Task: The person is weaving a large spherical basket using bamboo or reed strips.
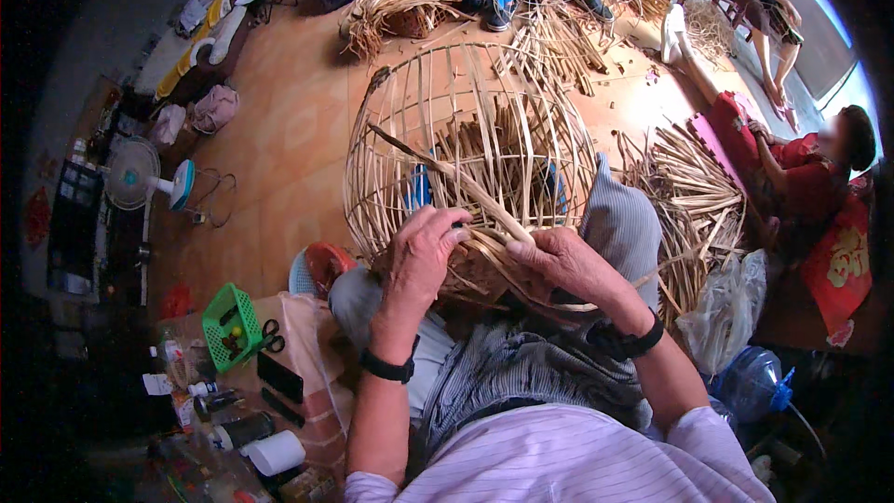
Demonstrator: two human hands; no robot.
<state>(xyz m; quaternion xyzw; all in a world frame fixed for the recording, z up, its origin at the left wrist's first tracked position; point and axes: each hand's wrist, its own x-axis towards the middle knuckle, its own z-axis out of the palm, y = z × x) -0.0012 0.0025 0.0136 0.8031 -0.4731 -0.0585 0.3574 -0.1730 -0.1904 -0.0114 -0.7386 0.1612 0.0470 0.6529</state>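
Note:
A large round open-work basket frame (361,168) of pale bent strips stands between my knees, and its near edge is at my hands. My right hand (563,265) is closed on a long dried plant stalk (484,200) that slants up to the left across the frame. At the near rim, my left hand (424,256) pinches strands of the same dried stalks; the exact grip of its fingertips is partly hidden. Several loose strands (489,256) pass between the two hands. More brown stalks (475,144) show through the frame's ribs.
Beside my right knee lies a pile of stalks (689,196); another bundle (405,9) is farther off. To the left are a green basket (230,326), scissors (272,335) and a fan (135,172). Two people sit at the right. A water jug (750,377) stands near my right elbow.

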